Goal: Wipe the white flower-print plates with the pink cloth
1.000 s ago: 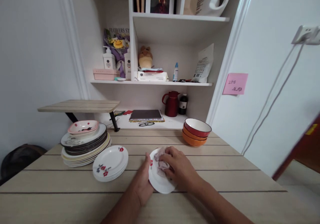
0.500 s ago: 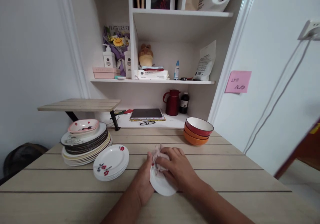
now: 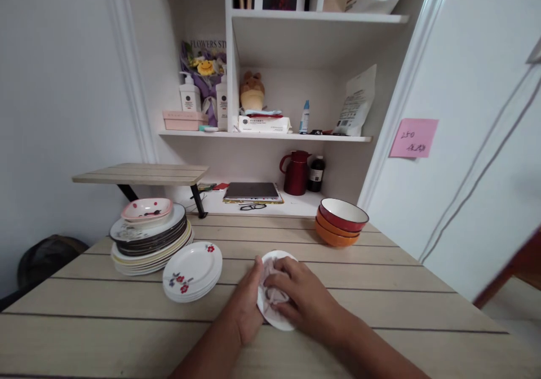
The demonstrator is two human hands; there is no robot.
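In the middle of the wooden table a small white plate [image 3: 279, 254] is held tilted up. My left hand [image 3: 246, 307] grips its left rim, thumb along the edge and fingers hidden behind. A crumpled pale cloth or tissue [image 3: 269, 267] lies against the plate's face, with the curled fingers of my right hand [image 3: 308, 297] pressing it there. Left of my hands is a short stack of white plates [image 3: 194, 269] with red and blue flowers.
Larger plates [image 3: 147, 249] are stacked at the left, topped by a pink-rimmed dish [image 3: 147, 208], beside a small raised shelf [image 3: 141, 174]. Nested red and orange bowls [image 3: 341, 230] stand at the right. Behind are a laptop [image 3: 252, 190], glasses [image 3: 253, 206] and a red jug [image 3: 296, 173].
My right hand and the cloth have shifted lower on the plate, uncovering its upper rim. My left hand still grips the left side. The whole view has shifted slightly.
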